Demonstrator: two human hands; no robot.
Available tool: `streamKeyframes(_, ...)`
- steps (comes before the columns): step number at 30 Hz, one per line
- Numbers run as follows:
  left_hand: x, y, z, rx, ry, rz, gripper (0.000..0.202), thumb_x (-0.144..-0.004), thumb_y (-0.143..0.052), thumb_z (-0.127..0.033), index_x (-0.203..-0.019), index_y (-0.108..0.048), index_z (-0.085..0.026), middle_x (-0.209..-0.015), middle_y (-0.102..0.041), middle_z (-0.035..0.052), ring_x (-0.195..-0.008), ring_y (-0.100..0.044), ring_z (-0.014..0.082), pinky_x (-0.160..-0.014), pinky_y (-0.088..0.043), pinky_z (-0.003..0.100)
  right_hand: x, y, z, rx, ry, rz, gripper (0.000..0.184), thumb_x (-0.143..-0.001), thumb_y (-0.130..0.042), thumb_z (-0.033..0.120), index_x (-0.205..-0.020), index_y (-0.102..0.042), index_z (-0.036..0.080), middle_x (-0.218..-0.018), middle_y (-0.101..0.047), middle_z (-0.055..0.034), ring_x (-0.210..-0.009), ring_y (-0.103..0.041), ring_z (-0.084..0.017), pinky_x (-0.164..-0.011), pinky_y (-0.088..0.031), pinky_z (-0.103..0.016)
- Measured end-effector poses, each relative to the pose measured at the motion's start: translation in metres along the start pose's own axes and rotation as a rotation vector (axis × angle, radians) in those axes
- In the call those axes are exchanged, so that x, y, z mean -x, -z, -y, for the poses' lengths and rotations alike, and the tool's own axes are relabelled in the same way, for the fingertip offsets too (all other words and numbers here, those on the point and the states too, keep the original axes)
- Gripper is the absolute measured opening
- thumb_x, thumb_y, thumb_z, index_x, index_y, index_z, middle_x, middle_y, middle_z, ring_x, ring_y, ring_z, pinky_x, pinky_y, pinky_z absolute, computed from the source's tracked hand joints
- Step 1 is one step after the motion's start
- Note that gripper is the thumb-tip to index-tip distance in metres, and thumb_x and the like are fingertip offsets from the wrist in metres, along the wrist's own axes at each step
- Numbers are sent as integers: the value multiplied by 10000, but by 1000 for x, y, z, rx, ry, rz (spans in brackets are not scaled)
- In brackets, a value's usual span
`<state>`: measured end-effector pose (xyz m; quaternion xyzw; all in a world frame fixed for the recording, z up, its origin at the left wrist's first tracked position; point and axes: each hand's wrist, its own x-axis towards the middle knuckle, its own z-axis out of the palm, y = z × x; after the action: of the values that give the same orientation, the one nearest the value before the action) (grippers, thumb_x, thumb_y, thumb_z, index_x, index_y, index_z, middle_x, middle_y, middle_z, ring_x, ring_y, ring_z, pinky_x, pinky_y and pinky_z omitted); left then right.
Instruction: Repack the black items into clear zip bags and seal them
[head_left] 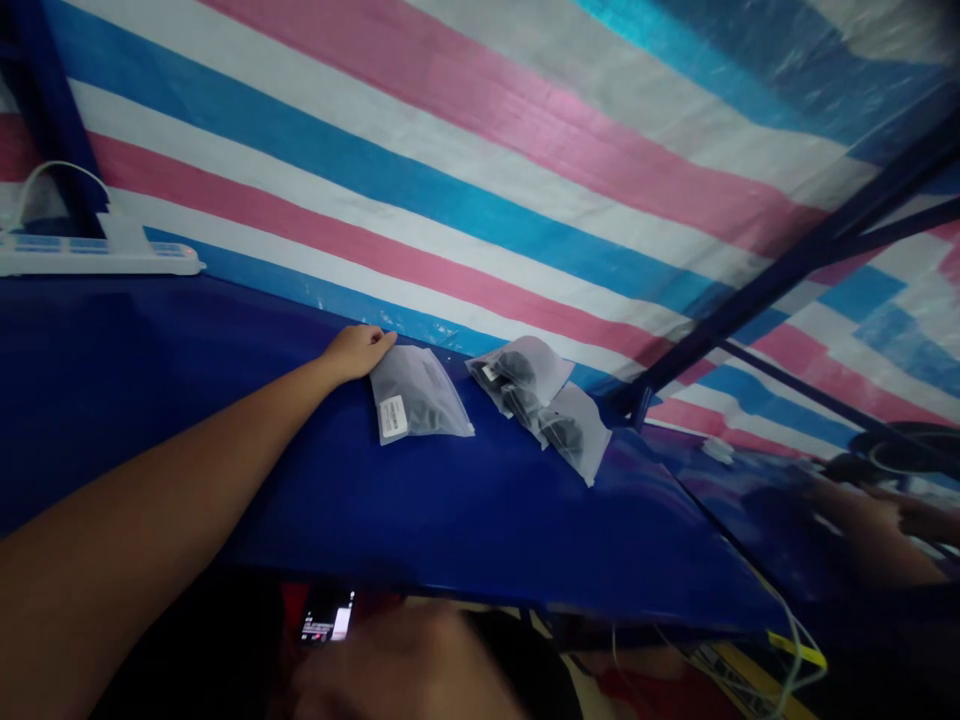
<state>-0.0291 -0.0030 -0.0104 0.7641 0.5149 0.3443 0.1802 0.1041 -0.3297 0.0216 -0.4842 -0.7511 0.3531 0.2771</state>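
Blue table bears a frosted bag, left hand touching its edge, fingers loosely curled

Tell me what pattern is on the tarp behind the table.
The tarp has pink, white and blue stripes, seen in the head view.

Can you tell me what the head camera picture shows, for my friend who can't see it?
A person's left hand reaches across a blue table and touches a frosted plastic bag with dark parts inside. Two more such bags lie just to its right, before a pink, blue and white striped tarp; a white power strip sits far left.
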Motion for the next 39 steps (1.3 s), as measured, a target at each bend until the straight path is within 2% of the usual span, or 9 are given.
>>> streamKeyframes(3,0,1,0,-50,7,-30,436,-929,-420,-526,-768,-673,-209,-825,-713,95,-810,-633,253,-706,-427,319,-63,73,0,208,98,-298,183,-926,-542,332,-934,-715,273,-830,-712,-33,-741,-651,-197,-733,-482,-336)
streamKeyframes(7,-3,1,2,-83,-22,-38,426,-925,-418,-465,-646,-618,-213,-700,-665,80,-707,-596,234,-664,-408,325,-160,126,-59,512,-67,-586,377,-884,-600,405,-1134,-645,127,-1024,-690,-179,-875,-633,-280,-813,-459,-411)
streamKeyframes(10,-6,-1,5,-64,-25,-50,390,-908,-435,-446,-663,-627,-212,-700,-660,68,-680,-580,221,-642,-394,323,-189,120,-103,507,-218,-486,405,-868,-599,489,-1031,-657,123,-952,-691,-173,-861,-632,-283,-786,-453,-398)
streamKeyframes(13,-8,-2,8,-47,8,-68,336,-883,-484,-448,-723,-660,-211,-739,-678,60,-696,-589,217,-648,-405,317,-186,105,-118,419,-224,-528,355,-856,-599,486,-962,-651,151,-890,-689,-115,-781,-619,-231,-717,-433,-341)
streamKeyframes(21,-4,4,7,9,130,-82,380,-863,-528,-546,-787,-677,-205,-866,-729,99,-866,-656,282,-743,-481,353,-182,108,-113,390,-105,-659,85,-827,-558,257,-800,-599,188,-829,-648,-44,-782,-567,-187,-753,-403,-315)
streamKeyframes(26,6,-2,-17,708,360,84,472,-885,-504,-620,-899,-625,-164,-942,-736,160,-819,-705,257,-722,-565,364,-185,111,-112,68,150,-885,112,-876,-525,331,-866,-520,220,-803,-608,-15,-744,-570,-168,-749,-446,-305)
streamKeyframes(28,12,-7,-29,948,391,165,502,-874,-537,-639,-940,-621,-148,-1042,-726,190,-905,-715,257,-804,-574,363,-187,111,-112,-80,243,-854,121,-887,-513,350,-888,-477,234,-825,-600,-9,-759,-583,-161,-764,-467,-302)
streamKeyframes(32,20,-12,-43,969,372,252,449,-835,-651,-573,-965,-676,-144,-1111,-725,180,-1016,-697,267,-889,-554,359,-189,107,-105,-276,365,-787,140,-869,-555,346,-904,-470,240,-855,-566,0,-782,-575,-148,-780,-475,-295)
streamKeyframes(39,23,-12,-50,1181,305,432,609,-879,-461,-726,-1053,-728,-207,-1166,-729,128,-1051,-691,293,-832,-589,379,-181,106,-89,-362,380,-673,145,-809,-519,306,-930,-532,227,-990,-639,-38,-977,-610,-185,-919,-481,-333)
